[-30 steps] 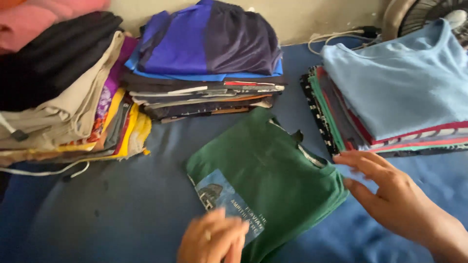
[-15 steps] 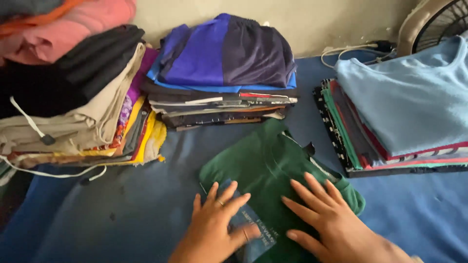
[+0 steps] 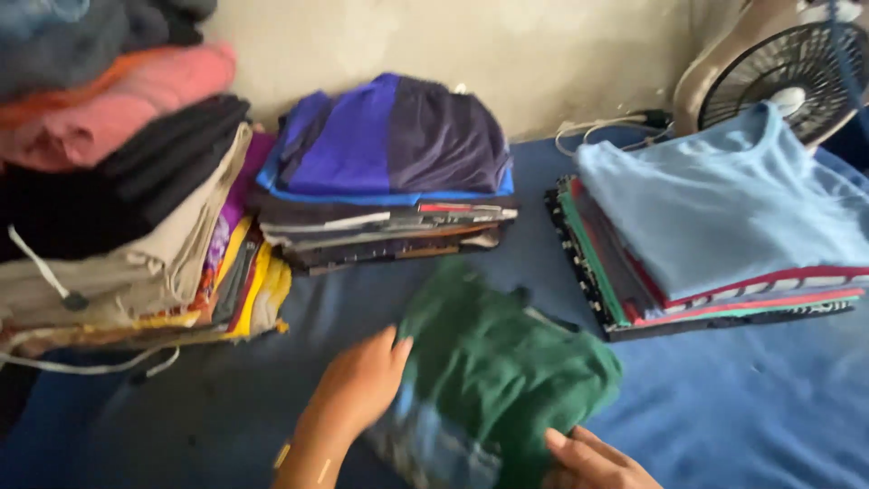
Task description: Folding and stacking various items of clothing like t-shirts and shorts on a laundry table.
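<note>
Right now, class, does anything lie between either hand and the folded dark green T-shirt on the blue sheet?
Nothing visible does. The left hand rests against the left edge of the folded dark green T-shirt, and the right hand touches its lower right edge. The stacks of folded clothes sit apart, farther back.

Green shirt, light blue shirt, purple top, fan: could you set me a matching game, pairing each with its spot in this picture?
Things:
1. green shirt
2. light blue shirt
3. purple top
4. fan

Places:
A. top of the middle pile by the wall
B. far right corner, behind a pile
C. between the two hands, on the blue sheet
D. top of the right pile

Pairs: 1-C, 2-D, 3-A, 4-B. The left hand and right hand touch the green shirt on either side.
</note>
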